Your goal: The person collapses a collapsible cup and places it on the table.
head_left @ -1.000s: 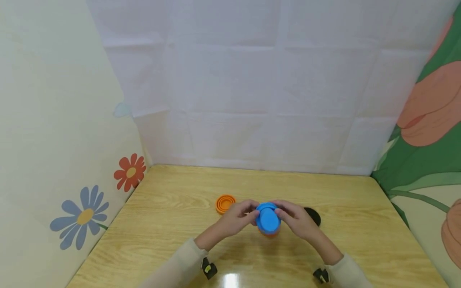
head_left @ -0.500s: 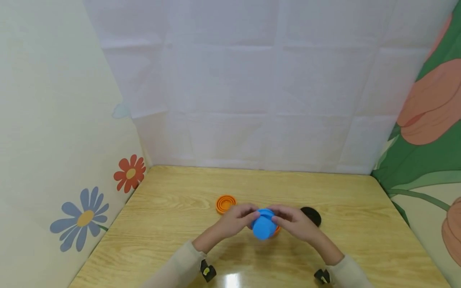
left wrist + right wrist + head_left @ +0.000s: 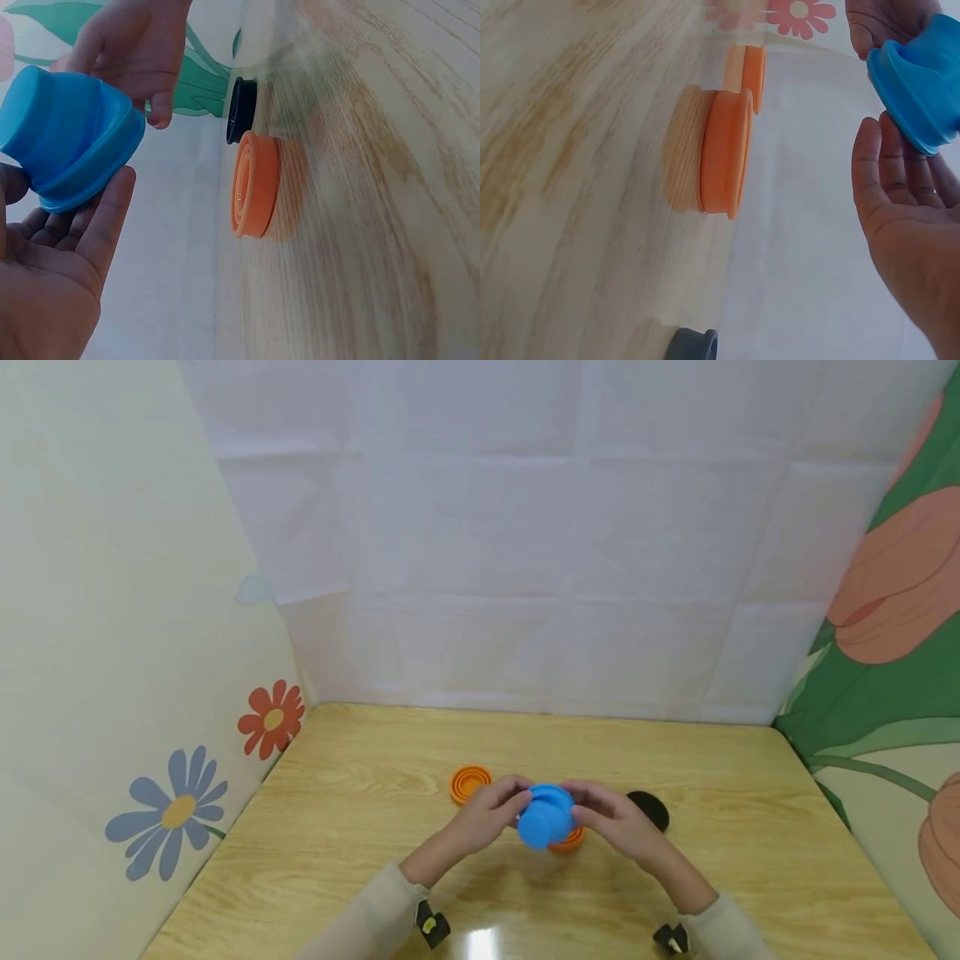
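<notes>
A blue collapsible cup is held above the table, base turned toward the head camera and leaning left. Part of its wall is drawn out, with a fold left near the wide rim, as the left wrist view shows. My left hand grips the rim from the left, thumb on top and fingers beneath. On the other side my right hand holds the rim between thumb and fingers. Below the blue cup lies a flattened orange collapsible cup, partly hidden by it in the head view.
Another flattened orange cup with concentric rings lies beyond my left hand. A black round piece sits behind my right wrist, partly covered by it. White cloth hangs along the wooden table's far edge.
The blue cup has tilted, its base swinging left and its side wall coming into sight. More of the orange cup below shows. Both hands keep their hold with small shifts.
</notes>
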`<state>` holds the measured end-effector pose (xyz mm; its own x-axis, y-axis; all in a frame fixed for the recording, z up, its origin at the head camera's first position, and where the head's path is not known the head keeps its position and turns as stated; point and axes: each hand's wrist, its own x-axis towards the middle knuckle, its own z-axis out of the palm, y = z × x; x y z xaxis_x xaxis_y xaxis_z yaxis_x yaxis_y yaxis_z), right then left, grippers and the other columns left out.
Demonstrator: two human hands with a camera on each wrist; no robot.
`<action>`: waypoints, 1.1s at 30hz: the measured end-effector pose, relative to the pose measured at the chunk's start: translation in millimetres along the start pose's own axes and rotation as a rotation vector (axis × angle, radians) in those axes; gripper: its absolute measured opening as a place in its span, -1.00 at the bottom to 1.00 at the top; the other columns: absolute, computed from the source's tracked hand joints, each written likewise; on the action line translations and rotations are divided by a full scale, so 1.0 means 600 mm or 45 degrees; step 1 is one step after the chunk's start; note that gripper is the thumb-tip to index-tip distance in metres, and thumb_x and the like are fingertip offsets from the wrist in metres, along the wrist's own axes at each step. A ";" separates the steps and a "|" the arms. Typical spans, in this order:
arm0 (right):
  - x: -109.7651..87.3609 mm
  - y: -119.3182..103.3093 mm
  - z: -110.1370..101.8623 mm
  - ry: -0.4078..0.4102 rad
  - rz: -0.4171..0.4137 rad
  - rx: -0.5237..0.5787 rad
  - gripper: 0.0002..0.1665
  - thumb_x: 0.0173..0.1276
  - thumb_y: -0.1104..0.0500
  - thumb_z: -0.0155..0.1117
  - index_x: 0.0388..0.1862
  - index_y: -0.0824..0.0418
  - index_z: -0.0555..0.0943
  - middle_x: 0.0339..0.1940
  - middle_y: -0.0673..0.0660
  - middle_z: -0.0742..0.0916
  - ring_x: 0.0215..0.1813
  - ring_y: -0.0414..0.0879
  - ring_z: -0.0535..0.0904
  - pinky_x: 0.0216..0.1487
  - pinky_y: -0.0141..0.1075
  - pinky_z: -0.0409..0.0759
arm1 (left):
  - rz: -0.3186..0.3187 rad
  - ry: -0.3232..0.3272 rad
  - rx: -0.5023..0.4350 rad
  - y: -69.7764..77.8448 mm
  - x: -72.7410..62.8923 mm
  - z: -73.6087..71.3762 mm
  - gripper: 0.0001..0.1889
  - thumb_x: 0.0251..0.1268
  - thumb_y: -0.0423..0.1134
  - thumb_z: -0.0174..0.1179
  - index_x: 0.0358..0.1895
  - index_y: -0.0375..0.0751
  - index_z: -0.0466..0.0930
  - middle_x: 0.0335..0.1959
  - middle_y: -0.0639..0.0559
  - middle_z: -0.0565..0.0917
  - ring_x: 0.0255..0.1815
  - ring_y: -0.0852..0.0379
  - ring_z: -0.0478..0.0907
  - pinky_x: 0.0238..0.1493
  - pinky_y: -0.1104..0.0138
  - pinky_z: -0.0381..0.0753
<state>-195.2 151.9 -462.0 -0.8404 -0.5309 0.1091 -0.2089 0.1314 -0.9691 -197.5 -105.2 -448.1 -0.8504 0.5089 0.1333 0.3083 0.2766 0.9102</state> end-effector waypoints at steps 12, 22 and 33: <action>0.007 -0.001 0.004 -0.013 -0.120 -0.189 -0.56 0.63 0.12 0.07 0.32 0.35 0.51 0.24 0.25 0.63 0.25 0.03 0.54 0.22 -0.20 0.55 | -0.030 -0.112 0.184 0.010 0.002 0.009 -0.72 0.58 -0.09 0.10 0.02 -0.24 0.61 -0.22 0.02 0.66 -0.27 0.19 0.55 -0.21 0.21 0.73; -0.001 -0.005 -0.001 -0.041 -0.006 0.083 -0.38 0.62 0.09 0.09 0.54 0.29 0.29 0.48 0.35 0.43 0.43 0.30 0.39 0.26 -0.26 0.59 | -0.043 0.016 0.061 0.010 0.006 0.008 -0.64 0.61 -0.09 0.03 0.18 -0.30 0.53 -0.03 -0.13 0.68 -0.13 0.10 0.64 -0.17 0.25 0.75; -0.006 -0.001 -0.002 -0.015 -0.031 0.123 -0.38 0.59 0.14 0.14 0.54 0.29 0.30 0.43 0.36 0.48 0.36 0.23 0.45 0.24 -0.14 0.60 | -0.066 0.080 0.041 0.007 0.005 0.012 -0.62 0.63 -0.11 0.01 0.27 -0.31 0.46 0.04 -0.16 0.63 -0.04 0.01 0.59 -0.15 0.19 0.74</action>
<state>-192.7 154.9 -461.2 -0.8297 -0.5426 0.1307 -0.1792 0.0372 -0.9831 -195.5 -96.3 -446.6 -0.8904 0.4411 0.1119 0.2759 0.3277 0.9036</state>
